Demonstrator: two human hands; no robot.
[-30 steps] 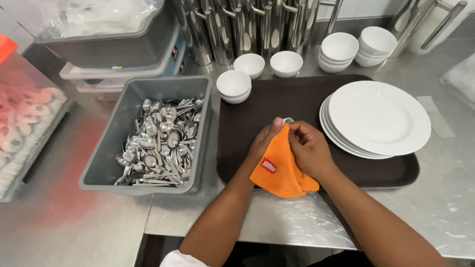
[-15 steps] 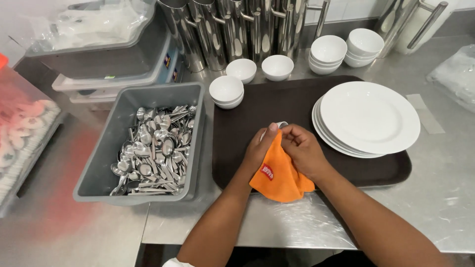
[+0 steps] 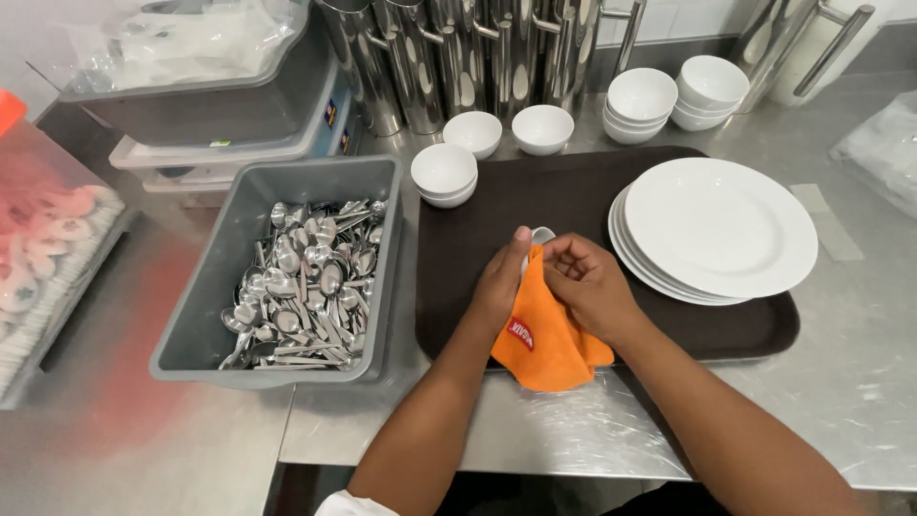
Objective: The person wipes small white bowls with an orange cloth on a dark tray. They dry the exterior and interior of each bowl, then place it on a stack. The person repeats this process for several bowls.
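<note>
Bin (image 3: 382, 268) holds spoons (image 3: 306, 287); tray (image 3: 573, 191) carries plates (image 3: 716, 225).

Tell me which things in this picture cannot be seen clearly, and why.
- Spoon, head view: only its bowl tip shows; the orange cloth and both hands hide the rest.
- Plates: the top one hides how many lie under it.
- Jugs: cut off by the top edge.
- Pink items at left: blurred behind a clear cover.
- Spoons low in the grey bin: buried.
</note>
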